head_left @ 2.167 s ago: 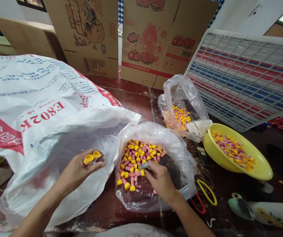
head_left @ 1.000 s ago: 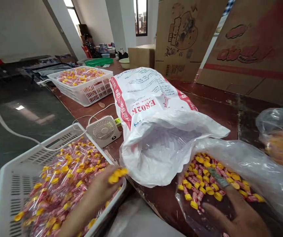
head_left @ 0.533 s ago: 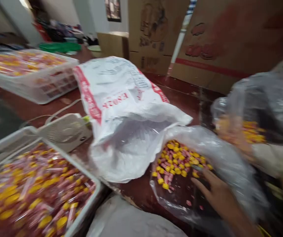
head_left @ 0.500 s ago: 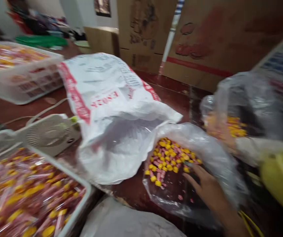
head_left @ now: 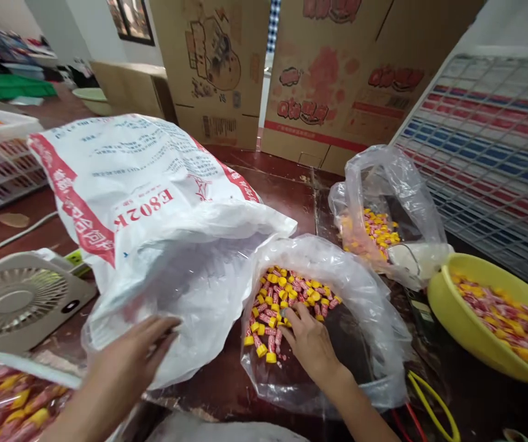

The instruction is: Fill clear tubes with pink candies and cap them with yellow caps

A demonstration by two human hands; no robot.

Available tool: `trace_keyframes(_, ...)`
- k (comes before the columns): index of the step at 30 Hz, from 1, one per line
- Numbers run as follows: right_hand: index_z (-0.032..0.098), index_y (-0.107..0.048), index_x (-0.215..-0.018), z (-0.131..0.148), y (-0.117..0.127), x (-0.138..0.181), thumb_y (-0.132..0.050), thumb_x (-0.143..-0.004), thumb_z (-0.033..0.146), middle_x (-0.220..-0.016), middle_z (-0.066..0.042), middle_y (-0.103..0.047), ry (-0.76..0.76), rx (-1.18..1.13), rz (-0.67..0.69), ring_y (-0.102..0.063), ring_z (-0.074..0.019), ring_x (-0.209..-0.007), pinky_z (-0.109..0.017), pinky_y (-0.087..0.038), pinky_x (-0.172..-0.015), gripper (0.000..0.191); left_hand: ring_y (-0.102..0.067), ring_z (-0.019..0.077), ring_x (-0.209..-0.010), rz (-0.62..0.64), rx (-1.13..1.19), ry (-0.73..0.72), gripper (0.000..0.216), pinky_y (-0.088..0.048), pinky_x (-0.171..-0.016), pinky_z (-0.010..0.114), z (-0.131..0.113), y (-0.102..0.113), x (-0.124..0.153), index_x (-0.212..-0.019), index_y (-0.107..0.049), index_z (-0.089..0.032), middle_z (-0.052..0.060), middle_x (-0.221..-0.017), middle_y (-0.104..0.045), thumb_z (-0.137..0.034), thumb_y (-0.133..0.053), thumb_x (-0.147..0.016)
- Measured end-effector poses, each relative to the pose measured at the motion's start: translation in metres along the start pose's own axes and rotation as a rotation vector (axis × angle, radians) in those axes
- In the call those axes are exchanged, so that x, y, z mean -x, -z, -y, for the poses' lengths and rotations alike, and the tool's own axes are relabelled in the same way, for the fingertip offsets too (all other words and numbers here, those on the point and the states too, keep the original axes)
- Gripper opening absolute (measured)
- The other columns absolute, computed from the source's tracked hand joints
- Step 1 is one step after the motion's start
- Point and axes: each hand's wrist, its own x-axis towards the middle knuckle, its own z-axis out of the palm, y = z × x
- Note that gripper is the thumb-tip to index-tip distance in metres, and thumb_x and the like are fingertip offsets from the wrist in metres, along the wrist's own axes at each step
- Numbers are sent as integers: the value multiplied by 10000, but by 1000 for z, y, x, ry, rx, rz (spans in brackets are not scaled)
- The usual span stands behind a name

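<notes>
My right hand (head_left: 309, 341) rests inside a clear plastic bag (head_left: 374, 307), fingertips among a pile of small pink pieces with yellow caps (head_left: 287, 301); the fingers are curled and what they hold is hidden. My left hand (head_left: 128, 362) is stretched out with fingers apart, holding nothing, at the lower edge of a large white sack (head_left: 144, 202) with red print that lies open on the brown table (head_left: 273, 178).
A small white fan (head_left: 18, 301) and a white basket of packed pieces (head_left: 10, 399) are at the left. A second clear bag (head_left: 384, 209), a yellow bowl (head_left: 457, 319) of pieces and a leaning white grid tray (head_left: 489, 141) are at the right. Cardboard boxes (head_left: 328, 73) stand behind. Scissor handles (head_left: 430, 405) lie near.
My left hand carried yellow-capped pieces to the basket at the left and has come back open to the white sack. The view swung left and back. My right hand stayed in the clear bag.
</notes>
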Motion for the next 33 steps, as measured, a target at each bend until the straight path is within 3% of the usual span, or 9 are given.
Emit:
trace_keyframes(4,212,-639,-987,-7,-4,2,-619,-897,87,-1051,-86,-678,-31,-25,34,-727,-239,-826,-329,-596,-675,156,-728,262,-1003,184,-41,-6,341,-543,-808,342,-54,-23,-61,-1167,-718,-241,89,-1165,-736,-202,-434,-981)
trace_keyframes(7,209,-627,-984,-15,-2,12,-586,-890,86,-1020,-86,-686,-24,-121,2,-725,-254,-876,-355,-609,-739,160,-716,242,-980,213,-13,12,274,-557,-860,404,-76,-45,-102,-1219,-675,-204,90,-1156,-721,-245,-526,-993)
trace_keyframes(11,205,-629,-1000,-22,11,20,-548,-922,154,-1021,-101,-694,-32,-275,-136,-722,-265,-941,-377,-605,-808,123,-693,208,-933,269,78,53,278,-566,-871,435,-82,-57,-118,-1110,-671,-151,57,-1041,-722,-380,-636,-958)
trace_keyframes(14,221,-632,-907,-22,25,19,-581,-954,277,-930,-76,-707,-74,-431,-228,-724,-245,-847,-352,-602,-760,89,-676,218,-824,301,210,50,149,-533,-794,385,-71,-46,-108,-865,-687,-161,50,-855,-717,-310,-679,-872)
trace_keyframes(18,216,-629,-863,-7,39,12,-698,-907,417,-783,-43,-745,-179,-717,-260,-739,-223,-703,-311,-611,-674,217,-657,218,-776,287,453,50,203,-501,-699,320,-53,-17,-76,-911,-636,-182,45,-832,-702,-360,-582,-828)
trace_keyframes(23,202,-688,-956,31,49,0,-707,-925,366,-904,-60,-785,-86,-1011,-272,-762,-203,-793,-279,-618,-739,167,-669,187,-823,398,1182,139,385,-504,-733,268,-69,-10,-29,-952,-599,-214,6,-860,-685,-445,-809,-727)
trace_keyframes(26,209,-703,-973,46,57,-8,-715,-930,320,-895,-35,-775,19,-998,-251,-743,-178,-796,-258,-594,-760,119,-682,200,-898,553,1453,125,390,-506,-830,286,-91,-17,-15,-1054,-666,-207,32,-932,-735,-399,-830,-757)
trace_keyframes(29,209,-705,-992,51,68,-12,-681,-962,312,-915,-34,-764,161,-923,-226,-726,-173,-854,-260,-579,-803,110,-678,213,-985,583,1509,91,285,-499,-911,299,-108,-20,-10,-1074,-701,-203,51,-1026,-753,-371,-763,-851)
trace_keyframes(33,176,-615,-1243,53,67,-9,-751,-885,463,-1208,-122,-716,392,-731,-224,-637,-268,-1209,-394,-521,-1056,479,-674,228,-1014,533,1656,120,228,-521,-910,314,-124,-24,-8,-1041,-714,-203,65,-1078,-739,-353,-745,-873)
